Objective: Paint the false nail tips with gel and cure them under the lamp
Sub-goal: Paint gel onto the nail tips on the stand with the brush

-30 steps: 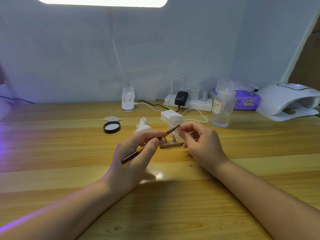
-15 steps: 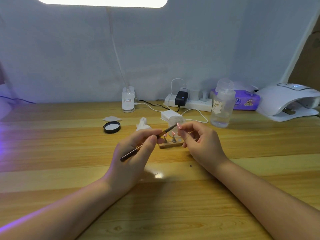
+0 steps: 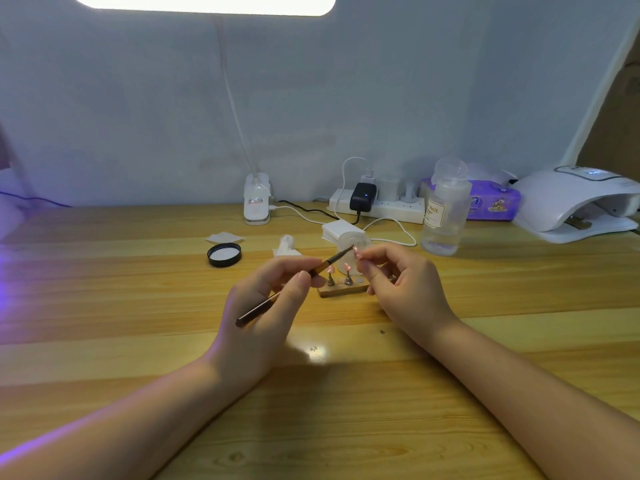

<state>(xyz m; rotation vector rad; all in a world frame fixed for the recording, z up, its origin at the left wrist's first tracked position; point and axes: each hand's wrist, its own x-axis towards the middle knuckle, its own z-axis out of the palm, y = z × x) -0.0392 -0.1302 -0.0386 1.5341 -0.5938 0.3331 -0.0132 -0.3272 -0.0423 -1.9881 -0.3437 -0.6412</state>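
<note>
a pink nail tip (image 3: 357,252) sits pinched in your right hand (image 3: 403,289), raised above the wooden stand (image 3: 341,290) on the counter (image 3: 138,306). your left hand (image 3: 266,306) grips a brush (image 3: 294,285), bristles touching the tip. the curing lamp (image 3: 575,202) sits far right.

Your left hand (image 3: 263,313): bare, no glove, no ring visible. Your right hand (image 3: 405,292): bare, no glove, no ring visible. Both your forearms bare as far as frame edge: no sleeve, no cuff in view. Your wrists: no watch, no band, no bracelet. Fingernails short where visible; polish cannot be told at this size. No markings visible on either hand
</note>
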